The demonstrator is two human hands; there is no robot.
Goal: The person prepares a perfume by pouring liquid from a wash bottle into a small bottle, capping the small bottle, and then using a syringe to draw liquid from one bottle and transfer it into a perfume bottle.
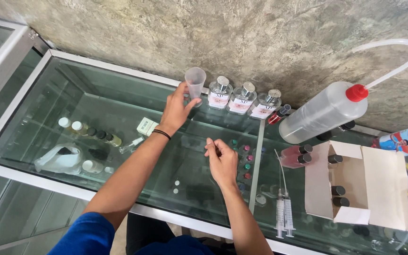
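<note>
It looks like a small perfume-refill shop. A glass display bench (119, 101) with an aluminium frame stands against a rough plaster wall (242, 33), small vials (88, 130) shelved inside; on top stand square perfume bottles (242, 99), syringes (284, 215) and a squeeze bottle (322, 113).

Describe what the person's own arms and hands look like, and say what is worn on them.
Both forearms are bare. The left hand has a thin black band around its wrist. The right hand wears nothing that shows: no glove, ring or watch. A blue short sleeve covers the upper left arm; more blue cloth shows at the bottom edge.
</note>
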